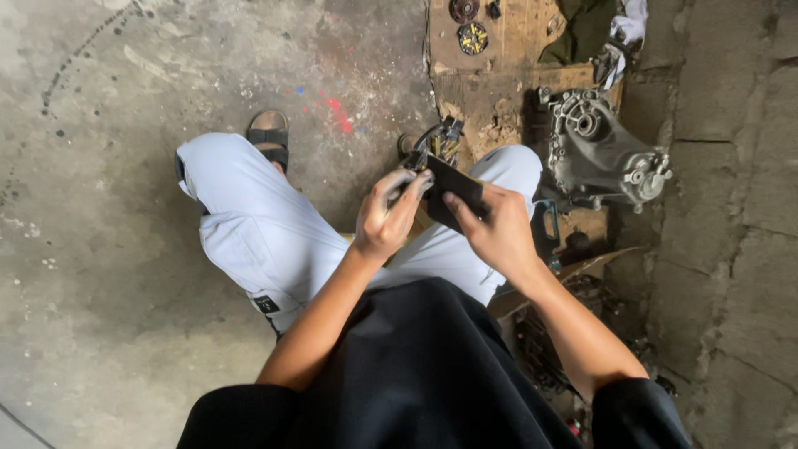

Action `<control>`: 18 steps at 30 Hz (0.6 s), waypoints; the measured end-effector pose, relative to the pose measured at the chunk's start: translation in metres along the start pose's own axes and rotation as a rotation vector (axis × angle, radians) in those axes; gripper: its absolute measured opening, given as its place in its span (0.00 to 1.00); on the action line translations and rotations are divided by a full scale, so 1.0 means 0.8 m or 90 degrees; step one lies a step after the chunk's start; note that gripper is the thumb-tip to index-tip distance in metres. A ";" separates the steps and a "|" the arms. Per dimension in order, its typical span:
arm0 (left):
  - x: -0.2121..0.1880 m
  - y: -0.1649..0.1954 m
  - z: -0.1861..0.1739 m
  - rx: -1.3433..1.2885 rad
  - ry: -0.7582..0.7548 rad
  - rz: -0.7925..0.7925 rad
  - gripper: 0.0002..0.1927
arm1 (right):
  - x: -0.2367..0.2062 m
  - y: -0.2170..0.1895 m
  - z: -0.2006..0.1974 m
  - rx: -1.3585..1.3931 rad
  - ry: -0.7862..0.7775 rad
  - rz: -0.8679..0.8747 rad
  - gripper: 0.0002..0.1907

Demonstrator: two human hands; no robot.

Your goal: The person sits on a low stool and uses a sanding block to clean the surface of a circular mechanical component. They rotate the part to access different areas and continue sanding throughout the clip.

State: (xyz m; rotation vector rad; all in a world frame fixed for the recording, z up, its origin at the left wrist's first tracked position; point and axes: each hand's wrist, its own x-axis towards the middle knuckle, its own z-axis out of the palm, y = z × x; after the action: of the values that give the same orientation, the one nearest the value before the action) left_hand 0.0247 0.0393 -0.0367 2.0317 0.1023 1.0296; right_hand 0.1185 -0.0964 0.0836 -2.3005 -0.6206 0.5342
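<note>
I sit with my knees apart, looking down at both hands held between them. My left hand [384,218] grips a small dark metal part [432,143] with a curved, shiny piece sticking out past the fingers. My right hand [497,231] holds a dark flat sheet [455,188], like a piece of abrasive paper, pressed against that part. The two hands touch around it. My fingers hide most of the part.
A grey cast-metal engine casing [600,151] lies on the floor to the right of my knee. Flattened cardboard [507,50] beyond it carries a round dish of small parts [472,38] and rags [615,33]. Stained concrete floor [108,208] spreads to the left. My sandal [269,138] shows past my left knee.
</note>
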 end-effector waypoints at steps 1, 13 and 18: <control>0.001 0.000 0.001 0.013 -0.004 0.015 0.14 | 0.000 0.000 0.000 0.010 -0.013 0.013 0.09; -0.004 0.003 0.007 0.029 -0.008 0.027 0.11 | -0.006 0.001 -0.004 0.029 0.002 -0.032 0.10; -0.003 0.003 0.006 0.058 0.004 0.028 0.12 | -0.005 -0.001 0.000 0.007 0.022 -0.021 0.09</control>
State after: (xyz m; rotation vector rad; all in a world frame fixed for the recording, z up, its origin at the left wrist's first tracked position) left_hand 0.0260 0.0336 -0.0376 2.1218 0.1103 1.0761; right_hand 0.1156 -0.0980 0.0853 -2.2805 -0.6365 0.4799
